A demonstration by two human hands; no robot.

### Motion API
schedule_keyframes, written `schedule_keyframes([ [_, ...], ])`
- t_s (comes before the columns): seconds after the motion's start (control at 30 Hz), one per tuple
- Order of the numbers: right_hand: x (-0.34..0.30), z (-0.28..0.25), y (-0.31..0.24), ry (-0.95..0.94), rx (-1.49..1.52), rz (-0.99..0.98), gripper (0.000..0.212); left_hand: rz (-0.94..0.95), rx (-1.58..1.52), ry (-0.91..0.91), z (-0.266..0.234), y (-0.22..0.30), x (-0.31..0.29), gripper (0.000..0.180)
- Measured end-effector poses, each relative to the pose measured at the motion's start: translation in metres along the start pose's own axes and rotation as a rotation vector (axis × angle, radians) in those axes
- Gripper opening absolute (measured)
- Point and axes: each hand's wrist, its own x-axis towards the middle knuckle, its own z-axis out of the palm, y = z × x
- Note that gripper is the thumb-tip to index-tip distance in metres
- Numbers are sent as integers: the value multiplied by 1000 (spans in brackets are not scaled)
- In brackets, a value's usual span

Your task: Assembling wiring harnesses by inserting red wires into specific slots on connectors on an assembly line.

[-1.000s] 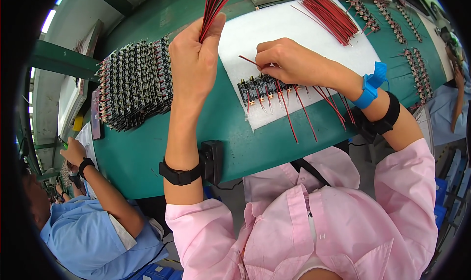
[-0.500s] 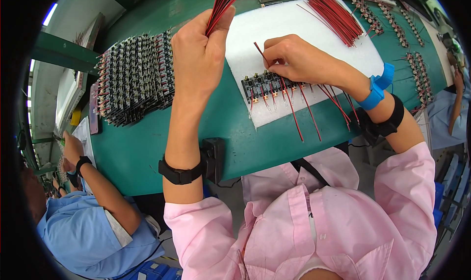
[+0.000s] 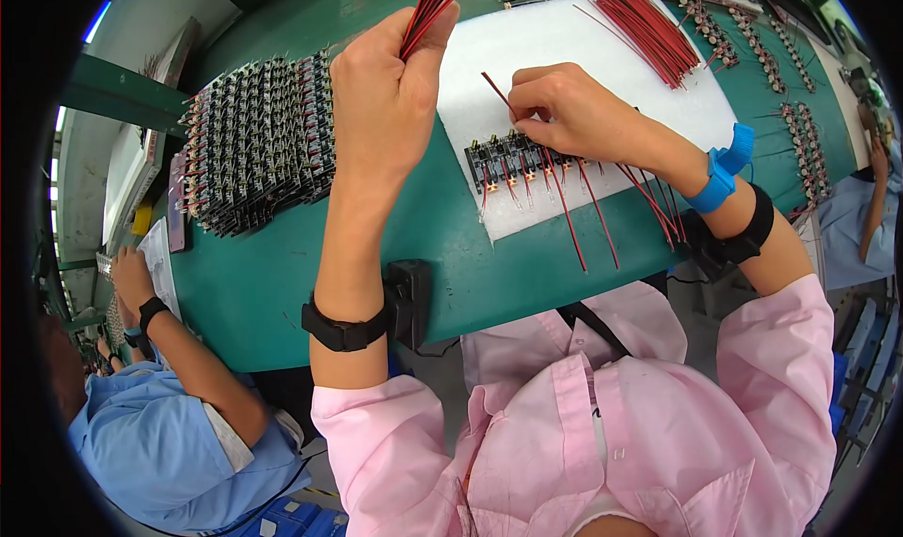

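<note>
My left hand (image 3: 388,104) is closed around a bundle of red and black wires (image 3: 435,6), raised over the left edge of a white foam sheet (image 3: 470,57). Thumb and fingers of my right hand (image 3: 564,104) pinch a single wire (image 3: 495,89), whose free end sticks up to the left. The pinch sits just above a strip of small black circuit boards (image 3: 503,165) lying on the foam. Several red and black wires (image 3: 594,222) hang from the strip toward me. My right hand hides part of the strip's far side.
A tall stack of circuit board strips (image 3: 254,142) stands to the left on the green table (image 3: 282,297). More red wires (image 3: 649,34) lie on the foam's far right. Rows of small parts (image 3: 804,151) line the table's right. A co-worker in a blue sleeve (image 3: 179,443) sits at left.
Both hands have shifted very slightly, the left one a little to the right. The pinched wire's free end has moved slightly up and left. At left, the co-worker's hand has moved.
</note>
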Motion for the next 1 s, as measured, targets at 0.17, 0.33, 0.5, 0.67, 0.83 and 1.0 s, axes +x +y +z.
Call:
schedule_keyframes([
  [0.17,0,-1,2,-10,17,2,6,10,0,2,1,0,0,30],
  [0.33,3,-2,7,-38,19,-39,6,10,0,-3,1,0,-1,29],
  [0.5,4,-5,5,-91,41,-6,7,19,4,0,1,2,-1,27],
  [0.67,5,-5,4,-114,74,27,6,27,1,3,1,0,-2,25],
  [0.83,2,-5,2,-99,103,56,7,-1,15,-16,0,1,-1,23],
  [1.0,-1,-3,2,-77,83,35,6,-39,30,-31,-2,1,-2,22],
])
